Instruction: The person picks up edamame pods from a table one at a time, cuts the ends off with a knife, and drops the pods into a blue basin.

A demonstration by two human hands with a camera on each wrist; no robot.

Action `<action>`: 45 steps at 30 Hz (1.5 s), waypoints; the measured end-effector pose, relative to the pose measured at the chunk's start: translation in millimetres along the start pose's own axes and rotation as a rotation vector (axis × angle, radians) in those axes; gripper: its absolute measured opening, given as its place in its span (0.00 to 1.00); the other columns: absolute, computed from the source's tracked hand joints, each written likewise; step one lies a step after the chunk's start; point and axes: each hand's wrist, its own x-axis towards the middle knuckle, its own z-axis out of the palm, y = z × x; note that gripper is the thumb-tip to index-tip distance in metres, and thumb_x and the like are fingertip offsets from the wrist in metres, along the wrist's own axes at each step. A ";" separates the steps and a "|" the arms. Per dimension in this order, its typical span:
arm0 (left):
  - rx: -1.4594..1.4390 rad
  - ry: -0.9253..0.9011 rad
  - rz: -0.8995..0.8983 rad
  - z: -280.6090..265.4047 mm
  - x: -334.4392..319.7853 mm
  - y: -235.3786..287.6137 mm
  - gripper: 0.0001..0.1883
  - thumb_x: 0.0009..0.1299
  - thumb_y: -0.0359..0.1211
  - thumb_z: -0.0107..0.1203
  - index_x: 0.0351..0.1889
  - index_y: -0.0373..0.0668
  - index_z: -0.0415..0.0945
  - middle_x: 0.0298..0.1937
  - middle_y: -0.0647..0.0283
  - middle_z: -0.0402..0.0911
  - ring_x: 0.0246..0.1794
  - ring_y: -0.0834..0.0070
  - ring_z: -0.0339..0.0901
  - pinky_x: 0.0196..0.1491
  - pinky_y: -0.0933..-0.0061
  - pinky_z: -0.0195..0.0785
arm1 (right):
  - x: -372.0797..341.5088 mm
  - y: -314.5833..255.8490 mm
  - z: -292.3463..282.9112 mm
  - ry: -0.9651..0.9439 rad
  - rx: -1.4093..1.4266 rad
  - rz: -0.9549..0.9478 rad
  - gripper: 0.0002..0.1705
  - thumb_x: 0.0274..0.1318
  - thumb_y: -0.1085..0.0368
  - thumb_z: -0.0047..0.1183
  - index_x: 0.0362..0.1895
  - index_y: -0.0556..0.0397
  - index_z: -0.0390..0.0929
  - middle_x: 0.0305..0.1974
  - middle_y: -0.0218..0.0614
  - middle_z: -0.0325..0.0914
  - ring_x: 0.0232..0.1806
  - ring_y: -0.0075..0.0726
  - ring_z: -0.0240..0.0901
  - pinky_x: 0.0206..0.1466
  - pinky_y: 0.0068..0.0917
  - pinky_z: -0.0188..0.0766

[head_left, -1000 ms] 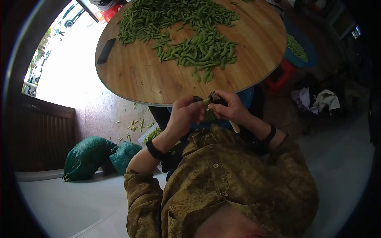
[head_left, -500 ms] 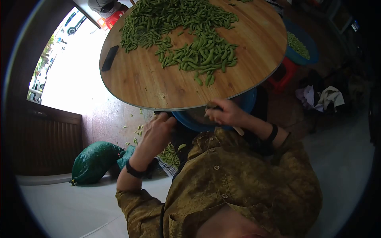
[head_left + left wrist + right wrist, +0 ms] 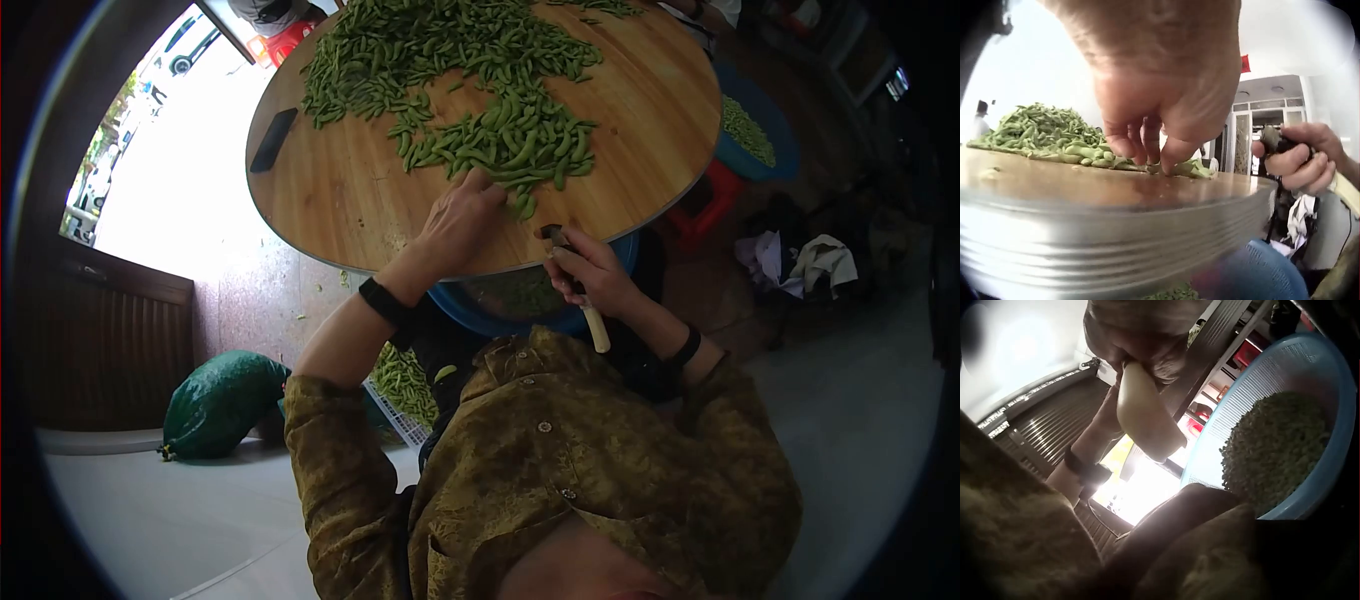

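Green bean pods [image 3: 520, 130] lie heaped on the round wooden table [image 3: 330, 200]. My left hand [image 3: 465, 220] is over the table, its fingertips at the near edge of the heap; in the left wrist view the hand [image 3: 1160, 94] points down among pods [image 3: 1047, 128], with a gap by the thumb. Whether it touches a pod firmly is unclear. Just off the table's near edge, my right hand [image 3: 597, 277] grips a tool with a pale handle [image 3: 596, 328] and a dark upper part. That handle [image 3: 1146, 419] sticks out below the palm in the right wrist view.
Under the table edge is a blue basin [image 3: 480, 325]; the right wrist view shows small green beans [image 3: 1275, 450] in it. A white crate of pods [image 3: 405, 385], a green sack [image 3: 220, 400] and a dark flat object [image 3: 273, 140] are at the left.
A second ago both hands were together at the table's edge. My left hand swung down to the left, then up onto the table by the pods. My right hand keeps its grip.
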 end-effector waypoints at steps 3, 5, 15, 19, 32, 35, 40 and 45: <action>-0.635 -0.127 -0.452 -10.4 -7.7 15.8 0.08 0.68 0.31 0.53 0.39 0.36 0.74 0.30 0.63 0.77 0.28 0.72 0.76 0.31 0.72 0.69 | 0.3 -9.6 4.0 0.028 0.035 -0.043 0.12 0.67 0.64 0.39 0.49 0.56 0.67 0.26 0.29 0.67 0.20 0.16 0.61 0.18 0.14 0.58; -0.892 -0.126 -0.594 -21.6 -16.2 37.0 0.08 0.69 0.33 0.53 0.37 0.37 0.74 0.27 0.64 0.78 0.26 0.74 0.76 0.29 0.75 0.67 | -0.5 -11.7 9.3 0.056 0.068 -0.052 0.11 0.67 0.64 0.39 0.48 0.56 0.67 0.25 0.29 0.67 0.20 0.17 0.61 0.18 0.14 0.58; -1.326 -0.057 -0.796 -15.5 -36.4 61.3 0.09 0.71 0.35 0.53 0.38 0.38 0.74 0.27 0.70 0.78 0.25 0.86 0.72 0.26 0.85 0.64 | -3.3 -16.9 19.6 -0.187 0.269 -0.004 0.11 0.67 0.65 0.39 0.48 0.56 0.67 0.27 0.30 0.67 0.19 0.16 0.59 0.16 0.14 0.56; -1.270 -0.019 -0.738 -11.4 -42.4 61.7 0.08 0.71 0.34 0.52 0.39 0.38 0.74 0.27 0.70 0.78 0.25 0.87 0.72 0.26 0.85 0.64 | -2.3 -12.3 21.1 -0.156 0.301 -0.004 0.14 0.66 0.67 0.39 0.53 0.56 0.67 0.27 0.29 0.67 0.18 0.16 0.58 0.16 0.14 0.56; -2.128 -0.062 -0.792 7.8 -47.2 51.5 0.06 0.72 0.32 0.48 0.38 0.39 0.72 0.23 0.67 0.71 0.20 0.81 0.65 0.20 0.80 0.57 | -0.1 -9.6 19.5 -0.127 0.202 -0.011 0.21 0.65 0.69 0.42 0.61 0.58 0.65 0.26 0.29 0.68 0.17 0.17 0.60 0.17 0.15 0.58; -2.169 -0.085 -0.847 10.6 -48.1 51.6 0.05 0.72 0.31 0.48 0.38 0.40 0.72 0.23 0.67 0.71 0.19 0.81 0.64 0.19 0.81 0.56 | -1.6 -0.1 20.9 -0.001 -0.313 -0.245 0.17 0.63 0.69 0.45 0.55 0.57 0.71 0.28 0.28 0.71 0.22 0.18 0.66 0.26 0.15 0.63; -1.798 -0.014 -0.974 11.3 -45.4 60.3 0.06 0.70 0.32 0.49 0.36 0.40 0.72 0.22 0.69 0.71 0.17 0.83 0.66 0.18 0.83 0.57 | -5.3 1.5 17.7 0.062 -0.603 -0.406 0.15 0.58 0.70 0.52 0.50 0.58 0.72 0.29 0.34 0.75 0.27 0.22 0.70 0.32 0.22 0.67; -1.496 -0.103 -0.885 12.0 -47.0 63.4 0.07 0.68 0.33 0.53 0.32 0.39 0.74 0.21 0.70 0.73 0.18 0.84 0.69 0.17 0.83 0.59 | -4.9 5.1 8.0 0.089 -0.466 -0.254 0.18 0.53 0.68 0.57 0.48 0.58 0.72 0.29 0.35 0.76 0.28 0.22 0.70 0.32 0.25 0.68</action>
